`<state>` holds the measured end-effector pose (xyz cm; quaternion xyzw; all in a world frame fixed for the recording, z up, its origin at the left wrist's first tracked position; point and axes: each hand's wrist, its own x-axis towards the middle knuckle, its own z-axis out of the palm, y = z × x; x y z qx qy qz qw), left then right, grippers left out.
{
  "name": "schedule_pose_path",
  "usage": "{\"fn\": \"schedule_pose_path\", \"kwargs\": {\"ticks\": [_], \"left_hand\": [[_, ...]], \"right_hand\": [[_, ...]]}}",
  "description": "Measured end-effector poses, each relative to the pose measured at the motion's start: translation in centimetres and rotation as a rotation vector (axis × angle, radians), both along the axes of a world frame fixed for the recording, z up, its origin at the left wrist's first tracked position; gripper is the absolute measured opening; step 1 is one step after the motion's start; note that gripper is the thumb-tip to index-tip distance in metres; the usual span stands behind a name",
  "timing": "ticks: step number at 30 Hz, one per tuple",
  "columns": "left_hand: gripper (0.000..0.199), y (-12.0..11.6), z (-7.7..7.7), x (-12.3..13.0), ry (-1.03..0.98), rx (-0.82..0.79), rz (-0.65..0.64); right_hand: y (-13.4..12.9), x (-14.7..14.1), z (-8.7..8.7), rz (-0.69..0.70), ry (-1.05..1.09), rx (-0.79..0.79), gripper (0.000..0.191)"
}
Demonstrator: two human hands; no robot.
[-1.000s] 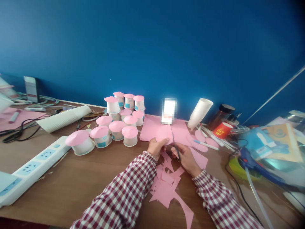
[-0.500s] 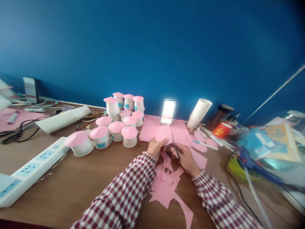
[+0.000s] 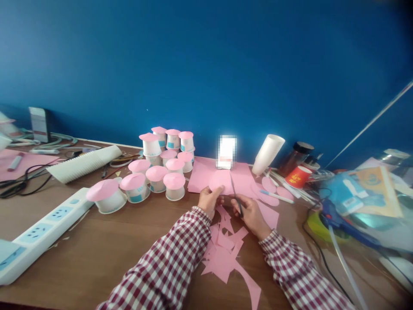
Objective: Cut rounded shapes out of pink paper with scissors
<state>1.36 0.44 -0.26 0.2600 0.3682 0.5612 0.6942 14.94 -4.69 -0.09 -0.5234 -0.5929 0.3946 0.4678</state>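
Between thumb and fingers, my left hand (image 3: 209, 199) pinches a rounded piece of pink paper (image 3: 219, 180). My right hand (image 3: 250, 211) is closed round the dark handles of a pair of scissors (image 3: 233, 186); the blades point away from me along the right edge of that piece. Behind it lie larger pink sheets (image 3: 196, 174) against the wall. Pink offcuts (image 3: 222, 258) are strewn on the table below my hands. To the left stand several upturned paper cups (image 3: 175, 193) with pink paper discs on top, some of them stacked.
A white power strip (image 3: 41, 232) and a lying stack of paper cups (image 3: 85, 163) are at left. On the right are a leaning cup stack (image 3: 268, 154), a red cup (image 3: 298, 176), a marker (image 3: 276, 196), a blue glue gun (image 3: 342, 228) and plastic bags. A blurred bright object (image 3: 226, 151) stands behind.
The view has shifted slightly. My left thumb has drawn back a little on the pink piece, while the scissors stay at its right edge.
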Motion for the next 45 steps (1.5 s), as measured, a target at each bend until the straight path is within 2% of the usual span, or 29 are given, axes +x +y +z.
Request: {"fn": "schedule_pose_path", "kwargs": {"ticks": [13, 22, 32, 39, 45], "left_hand": [[0.033, 0.2, -0.5, -0.1, 0.094, 0.038, -0.099], [0.04, 0.0, -0.1, -0.2, 0.044, 0.045, -0.067], [0.038, -0.2, 0.4, -0.3, 0.01, -0.02, -0.026], [0.038, -0.3, 0.1, 0.1, 0.007, 0.012, -0.076], [0.038, -0.2, 0.3, 0.0, -0.004, 0.022, -0.034]], "right_hand": [[0.2, 0.3, -0.4, -0.052, 0.092, -0.033, 0.037], [0.4, 0.4, -0.9, -0.037, 0.127, -0.051, 0.037], [-0.3, -0.3, 0.4, 0.037, 0.131, -0.044, 0.043], [-0.2, -0.3, 0.5, 0.052, 0.087, -0.027, 0.035], [-0.2, -0.3, 0.2, 0.063, 0.136, -0.043, 0.042]]}}
